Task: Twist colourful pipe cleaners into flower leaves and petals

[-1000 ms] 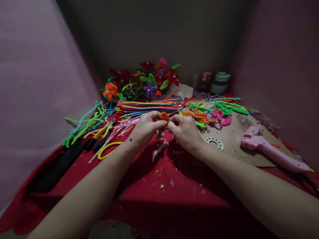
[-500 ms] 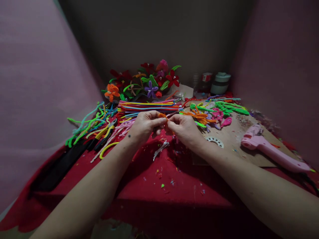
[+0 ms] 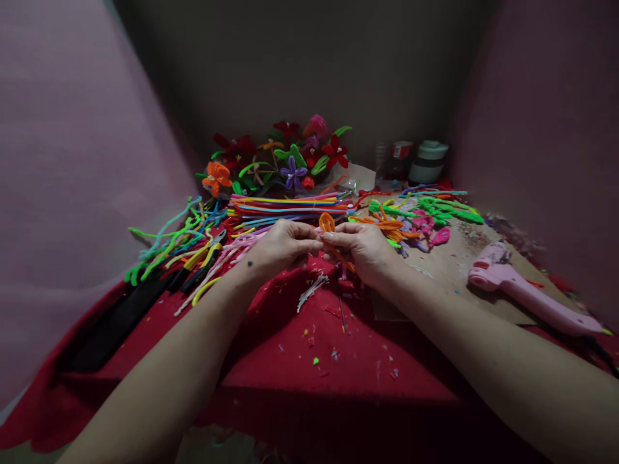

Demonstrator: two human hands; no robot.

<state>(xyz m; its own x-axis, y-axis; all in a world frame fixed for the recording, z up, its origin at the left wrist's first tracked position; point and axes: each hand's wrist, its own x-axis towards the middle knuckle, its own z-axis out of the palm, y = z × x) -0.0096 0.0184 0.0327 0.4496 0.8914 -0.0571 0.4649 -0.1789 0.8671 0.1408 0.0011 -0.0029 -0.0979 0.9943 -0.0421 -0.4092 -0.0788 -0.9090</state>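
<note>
My left hand (image 3: 279, 248) and my right hand (image 3: 363, 250) meet over the red cloth (image 3: 309, 335), fingertips pinched together on an orange pipe cleaner (image 3: 327, 223). Its end is bent into a small loop that stands up just above my fingers. A length of the orange stem runs down under my right palm. Straight bundled pipe cleaners (image 3: 287, 206) lie just behind my hands.
Finished pipe-cleaner flowers (image 3: 285, 158) stand at the back. Loose green and mixed stems (image 3: 169, 241) and pliers (image 3: 206, 254) lie left. Orange, green and pink shaped pieces (image 3: 416, 216) sit on brown cardboard (image 3: 464, 270) right, beside a pink glue gun (image 3: 525, 290). Jars (image 3: 425, 161) stand behind.
The orange loop has turned upright and now shows as an open ring above my fingers. My right hand has moved slightly left and down, covering the white ring piece on the cardboard.
</note>
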